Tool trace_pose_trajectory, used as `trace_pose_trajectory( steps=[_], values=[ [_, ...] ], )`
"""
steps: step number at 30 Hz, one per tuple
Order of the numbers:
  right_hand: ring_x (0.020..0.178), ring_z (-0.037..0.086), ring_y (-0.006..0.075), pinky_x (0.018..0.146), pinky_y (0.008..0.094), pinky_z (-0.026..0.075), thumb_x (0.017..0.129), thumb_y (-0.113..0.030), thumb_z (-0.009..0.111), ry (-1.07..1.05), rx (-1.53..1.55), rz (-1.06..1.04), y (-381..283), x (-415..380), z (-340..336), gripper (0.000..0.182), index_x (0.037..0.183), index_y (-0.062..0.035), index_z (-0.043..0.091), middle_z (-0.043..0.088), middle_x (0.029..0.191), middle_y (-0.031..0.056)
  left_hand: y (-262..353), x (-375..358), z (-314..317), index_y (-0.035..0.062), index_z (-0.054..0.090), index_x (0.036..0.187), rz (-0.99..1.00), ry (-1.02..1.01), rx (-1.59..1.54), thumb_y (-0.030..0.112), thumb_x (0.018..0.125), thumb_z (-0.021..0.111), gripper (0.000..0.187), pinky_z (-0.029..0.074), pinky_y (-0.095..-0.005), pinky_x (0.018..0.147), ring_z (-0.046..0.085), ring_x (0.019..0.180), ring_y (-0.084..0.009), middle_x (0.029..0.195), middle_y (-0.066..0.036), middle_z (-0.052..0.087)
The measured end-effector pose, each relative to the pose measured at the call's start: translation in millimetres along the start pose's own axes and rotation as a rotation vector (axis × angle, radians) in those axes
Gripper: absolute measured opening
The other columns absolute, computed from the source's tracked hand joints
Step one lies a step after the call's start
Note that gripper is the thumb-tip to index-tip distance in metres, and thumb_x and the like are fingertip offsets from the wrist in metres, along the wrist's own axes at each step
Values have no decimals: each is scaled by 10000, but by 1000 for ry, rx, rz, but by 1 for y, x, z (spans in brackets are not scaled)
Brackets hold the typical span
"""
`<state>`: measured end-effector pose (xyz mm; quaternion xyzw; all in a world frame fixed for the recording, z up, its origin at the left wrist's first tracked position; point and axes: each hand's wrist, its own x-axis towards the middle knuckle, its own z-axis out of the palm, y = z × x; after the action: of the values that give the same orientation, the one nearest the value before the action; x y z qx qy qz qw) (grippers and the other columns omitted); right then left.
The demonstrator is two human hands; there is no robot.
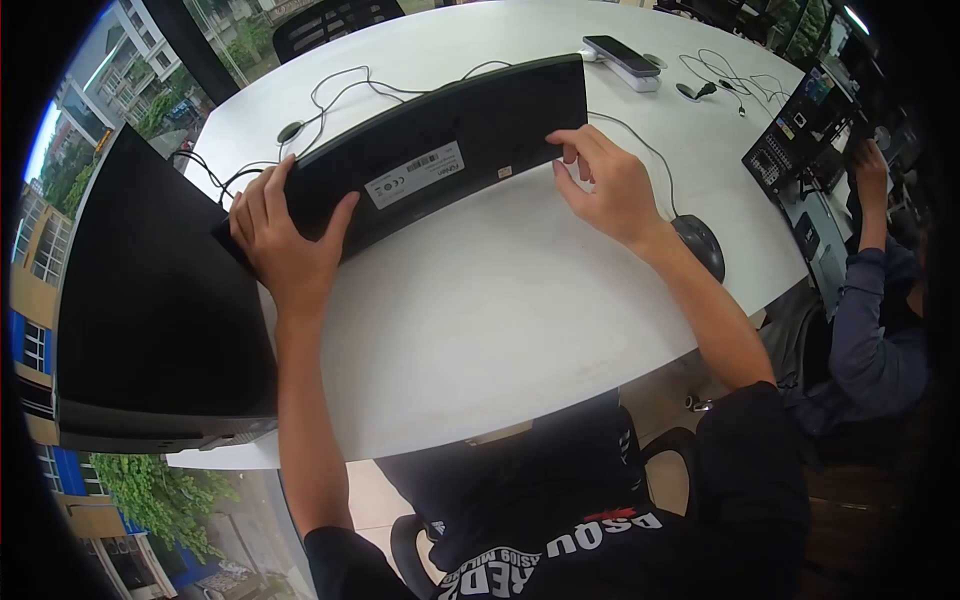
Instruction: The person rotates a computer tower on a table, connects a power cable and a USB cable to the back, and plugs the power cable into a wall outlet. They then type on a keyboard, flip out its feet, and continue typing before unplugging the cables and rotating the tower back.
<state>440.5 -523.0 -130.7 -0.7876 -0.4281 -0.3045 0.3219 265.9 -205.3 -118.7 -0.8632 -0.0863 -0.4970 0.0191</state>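
Observation:
A black keyboard (330,200) is tipped up on the white table, its underside with a white label (414,174) facing me. My left hand (285,235) is closed around its left end, thumb across the underside and fingers over the upper edge. At the lower right part of the keyboard is my right hand (610,185), with bent fingertips against the underside. Its thumb is apart from the fingers, just below the lower edge. The keys face away and are hidden. Right of that hand lies a black mouse (700,247), partly behind the wrist.
A large black monitor (160,290) stands at the left. Behind the keyboard are loose cables (345,85), a phone (620,55) on a white block, and a coiled cable (735,85). At right, another person's sleeve (870,320) is beside an open computer part (800,130).

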Motion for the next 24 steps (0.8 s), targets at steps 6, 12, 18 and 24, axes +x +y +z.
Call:
trace_pose_trajectory(
  steps=[6,12,18,24],
  values=[
    [624,685,295,608,398,551,899,-168,709,-313,-151,158,-20,-3,13,246,1133,-94,699,695,721,80,1,-3,-6,74,670,1334,-25,4,-13,430,783,940,709,355,-461,1183,552,1297,-280,1283,-89,666],
    [584,677,301,578,415,536,855,-148,699,-326,-76,66,-3,-22,13,99,938,-93,699,695,675,76,0,-5,-4,82,671,1330,-24,20,-24,431,773,946,712,358,-460,1167,555,1287,-274,1271,-78,658],
    [540,660,257,556,371,517,857,-113,685,-209,-36,136,-6,-15,11,51,898,-95,708,671,621,63,0,-6,-5,96,674,1315,-22,25,-42,420,763,949,697,371,-465,1139,546,1266,-282,1254,-77,640],
    [549,671,250,572,345,534,864,-103,689,-158,38,85,-3,-16,10,84,880,-88,770,714,669,91,-1,-5,-8,97,677,1302,-14,34,-65,375,780,938,647,382,-463,1125,550,1253,-283,1245,-81,642]
  ],
)
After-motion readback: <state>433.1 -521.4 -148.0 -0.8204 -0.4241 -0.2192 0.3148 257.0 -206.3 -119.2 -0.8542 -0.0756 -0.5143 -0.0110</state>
